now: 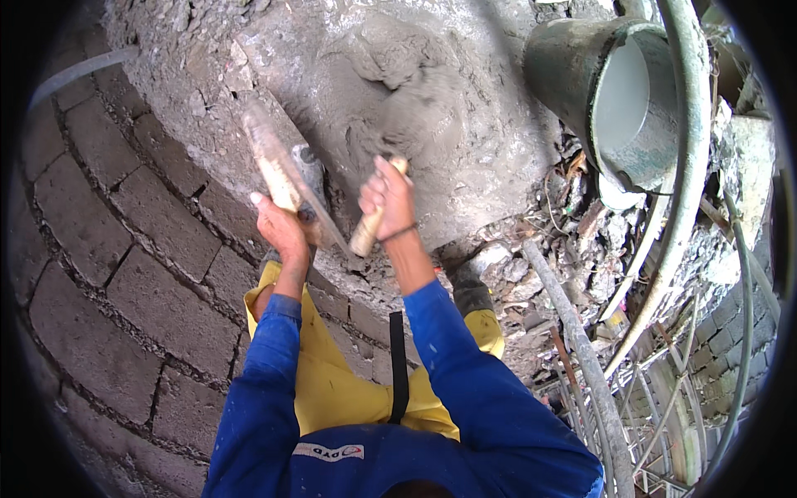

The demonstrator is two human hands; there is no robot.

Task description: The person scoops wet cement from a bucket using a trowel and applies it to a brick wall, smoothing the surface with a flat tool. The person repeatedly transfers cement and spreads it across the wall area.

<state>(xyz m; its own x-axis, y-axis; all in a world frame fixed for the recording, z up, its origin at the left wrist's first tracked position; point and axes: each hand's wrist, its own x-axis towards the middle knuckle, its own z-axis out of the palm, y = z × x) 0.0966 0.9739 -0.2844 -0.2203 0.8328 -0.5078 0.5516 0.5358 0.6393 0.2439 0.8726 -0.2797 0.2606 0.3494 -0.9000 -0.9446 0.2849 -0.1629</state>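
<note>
My right hand [388, 199] is closed around the thick wooden handle [366, 234] of a tool. Its working end is lost in motion blur over a heap of wet grey mortar [490, 124]. In my left hand [282, 228] is a flat, pale, mortar-smeared board [278, 170], tilted nearly edge-on and blurred; how the fingers wrap it is partly hidden. The board stands left of the mortar heap. Below it a dark boot [312, 166] shows beside the mortar.
At the upper right a grey bucket [564, 70] lies tipped, with pale liquid inside. A thick curved hose [687, 124] passes beside it. Rubble [523, 282] and metal bars [656, 398] lie to the right. Block paving [100, 282] spreads on the left.
</note>
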